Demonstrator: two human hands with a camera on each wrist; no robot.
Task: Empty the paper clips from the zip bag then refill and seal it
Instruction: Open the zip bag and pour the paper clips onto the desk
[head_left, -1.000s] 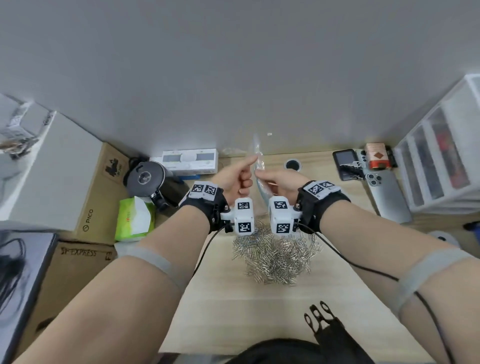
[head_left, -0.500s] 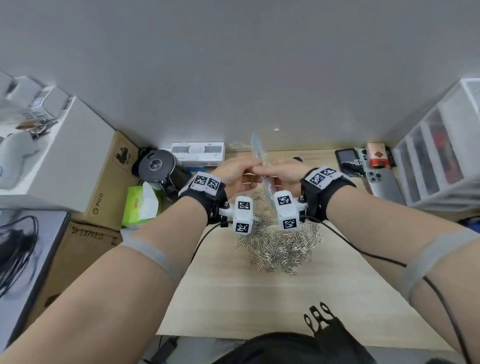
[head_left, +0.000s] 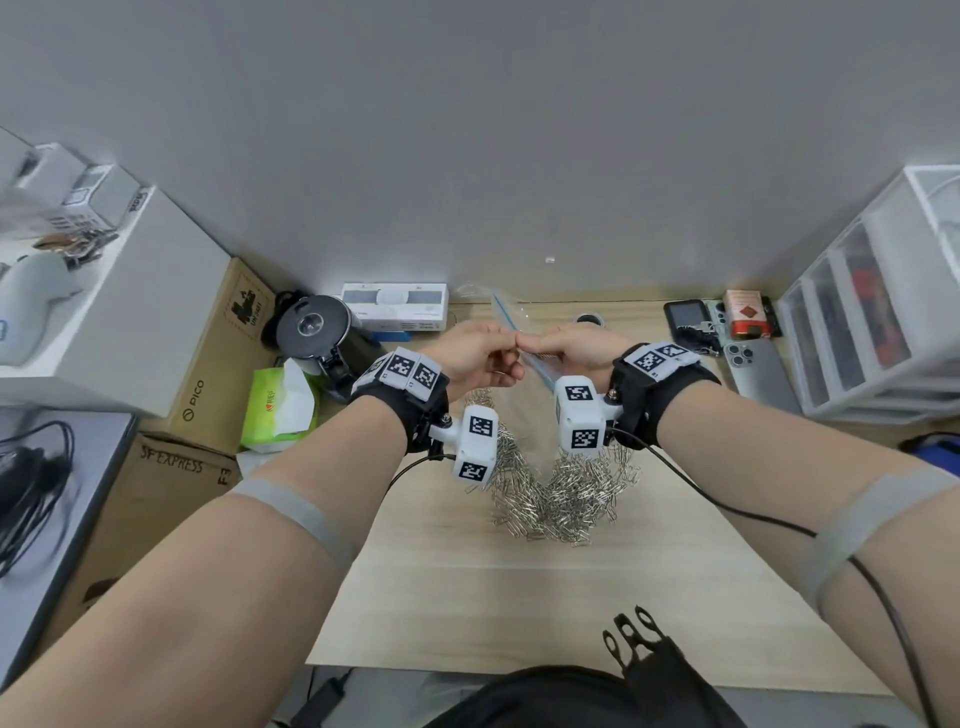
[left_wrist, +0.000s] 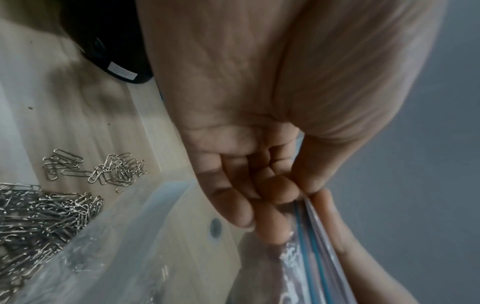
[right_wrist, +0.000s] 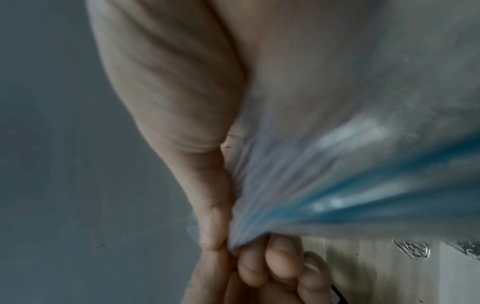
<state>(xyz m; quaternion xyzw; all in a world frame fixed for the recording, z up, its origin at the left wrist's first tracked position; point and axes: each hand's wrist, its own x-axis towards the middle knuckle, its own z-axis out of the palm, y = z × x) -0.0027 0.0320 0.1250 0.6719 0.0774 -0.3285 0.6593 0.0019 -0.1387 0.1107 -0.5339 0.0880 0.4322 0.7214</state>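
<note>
At the far left a white box (head_left: 111, 312) sits on cardboard cartons (head_left: 218, 353), with a green tissue pack (head_left: 278, 408) and a black round device (head_left: 311, 327) beside them on the wooden table (head_left: 467, 582). The left hand (head_left: 475, 356) is raised above the table, its thumb and curled fingers (left_wrist: 270, 191) pinching the top edge of the clear zip bag (head_left: 519, 338). Beneath both wrists, a heap of silver paper clips (head_left: 561, 493) lies loose on the table. The right hand (head_left: 574, 351) meets the left fingertip to fingertip and pinches the same blue-striped edge between thumb and forefinger. Farther right lie a phone (head_left: 761, 371) and a white drawer unit (head_left: 872, 312).
</note>
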